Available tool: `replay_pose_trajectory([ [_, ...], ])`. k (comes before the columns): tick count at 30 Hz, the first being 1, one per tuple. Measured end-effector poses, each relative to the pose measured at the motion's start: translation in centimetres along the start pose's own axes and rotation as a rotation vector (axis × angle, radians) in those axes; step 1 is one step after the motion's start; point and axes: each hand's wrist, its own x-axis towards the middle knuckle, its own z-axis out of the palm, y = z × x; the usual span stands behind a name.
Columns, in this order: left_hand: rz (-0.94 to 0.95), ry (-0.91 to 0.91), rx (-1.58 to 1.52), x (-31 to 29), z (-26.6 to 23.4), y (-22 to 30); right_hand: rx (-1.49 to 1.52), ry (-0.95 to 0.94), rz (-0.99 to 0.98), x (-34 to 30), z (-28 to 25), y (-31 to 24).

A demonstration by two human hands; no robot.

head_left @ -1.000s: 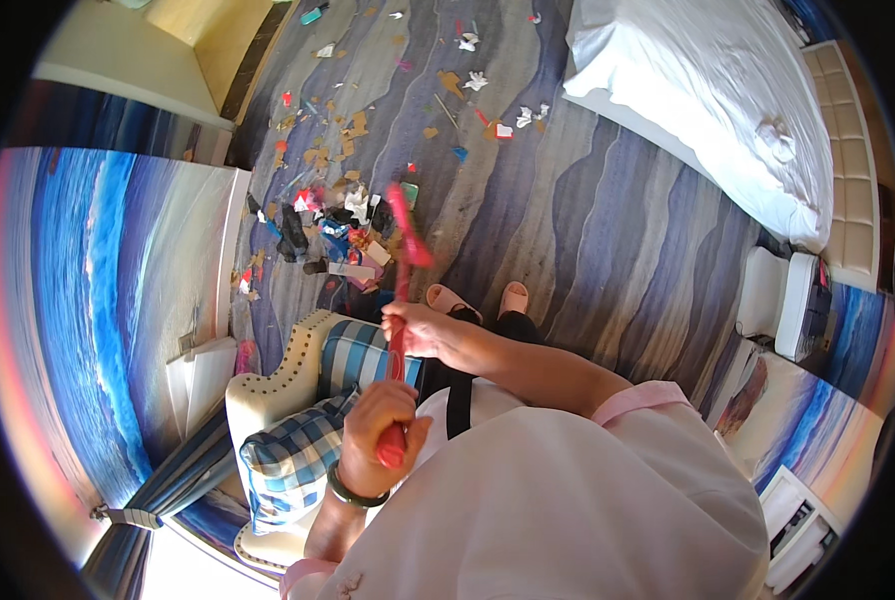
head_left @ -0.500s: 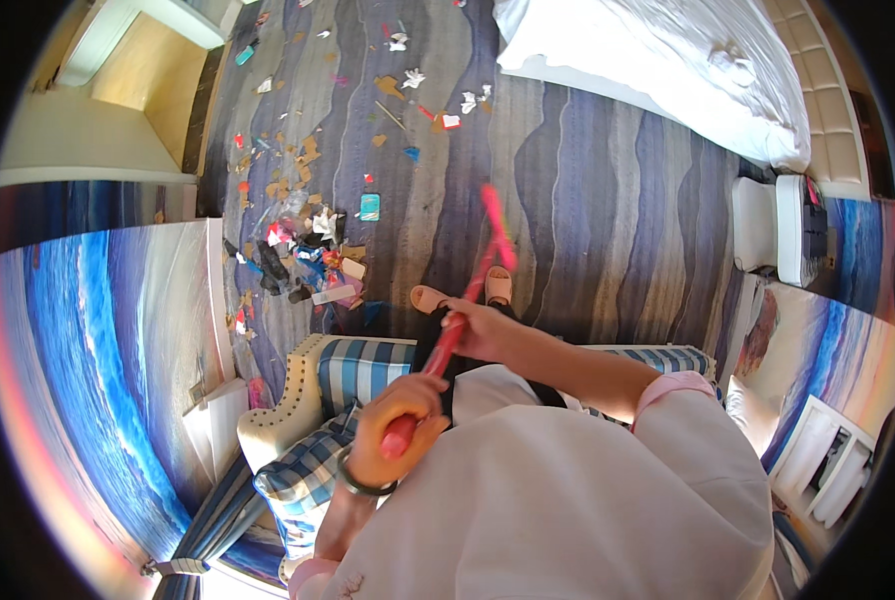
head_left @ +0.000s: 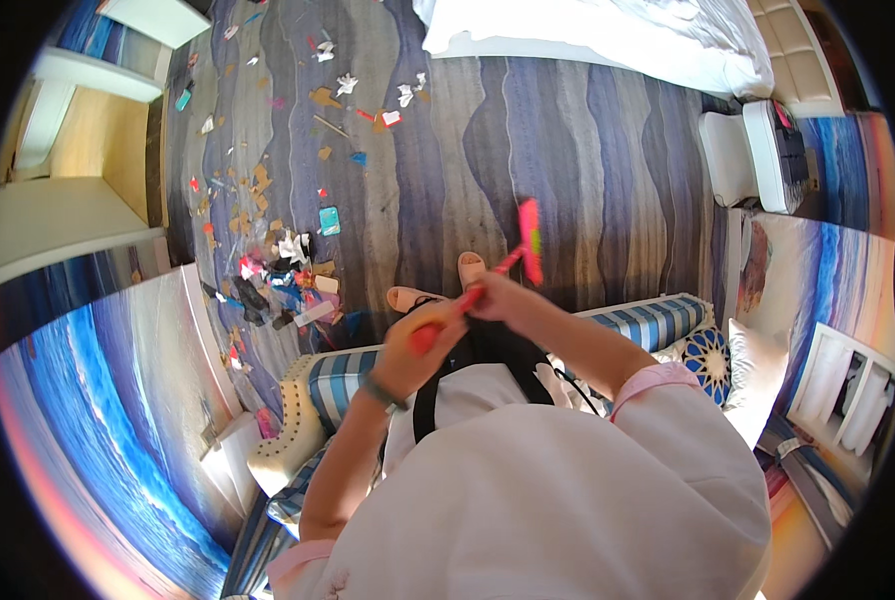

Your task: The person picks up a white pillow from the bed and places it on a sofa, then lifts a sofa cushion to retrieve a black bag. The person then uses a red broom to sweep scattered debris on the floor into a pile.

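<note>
My left hand (head_left: 418,352) is closed round the top end of the red handle of a broom (head_left: 509,263). Farther down the same handle, my right hand (head_left: 496,299) is wrapped round it. The handle slants away to the right, ending in a pink head with a bit of green, slightly blurred, over the striped carpet (head_left: 568,150) just beyond my feet. Whether the bristles touch the carpet I cannot tell. To the left lies a heap of mixed litter (head_left: 283,275), with paper, cardboard scraps and dark pieces.
Loose scraps trail from the heap toward the far left, among them a teal packet (head_left: 330,221) and white crumpled paper (head_left: 347,85). A white-covered bed (head_left: 598,30) stands far right. Close behind my legs is a striped sofa (head_left: 648,322). A white chair (head_left: 725,150) stands at the right.
The broom head has swung to the right and turned, and the handle now slants more. My left hand has moved forward, nearer the right. The view has shifted, putting the bed farther left.
</note>
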Motion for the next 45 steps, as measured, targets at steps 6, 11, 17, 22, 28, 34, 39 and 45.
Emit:
replay_pose_trajectory([
  [6,-0.026,0.352,0.14,-10.2,-4.2,6.8,-0.336,-0.149,0.071,-1.1,12.9,13.0],
  [11,0.035,0.323,0.451,-11.9,-1.1,10.4,-0.647,-0.411,0.082,-7.5,15.6,14.9],
  [17,0.112,0.257,0.391,-11.0,0.3,13.1,-0.516,-0.461,0.165,-12.2,14.1,12.3],
  [22,0.115,0.147,0.073,-8.8,0.8,11.5,-0.205,-0.322,0.181,-13.7,7.0,6.4],
  [28,0.002,0.013,-0.194,-2.1,5.8,4.7,-0.154,-0.12,0.033,-10.8,-3.8,-0.5],
  [34,-0.091,0.156,-0.003,-4.0,6.5,6.2,-0.17,-0.16,0.077,-5.5,-1.6,2.5],
  [39,0.015,0.278,0.38,-9.1,6.0,11.2,-0.459,-0.436,0.074,-6.2,8.2,10.5],
  [45,0.119,0.348,0.555,-10.0,6.4,13.6,-0.461,-0.556,0.085,-8.7,14.1,12.8],
])
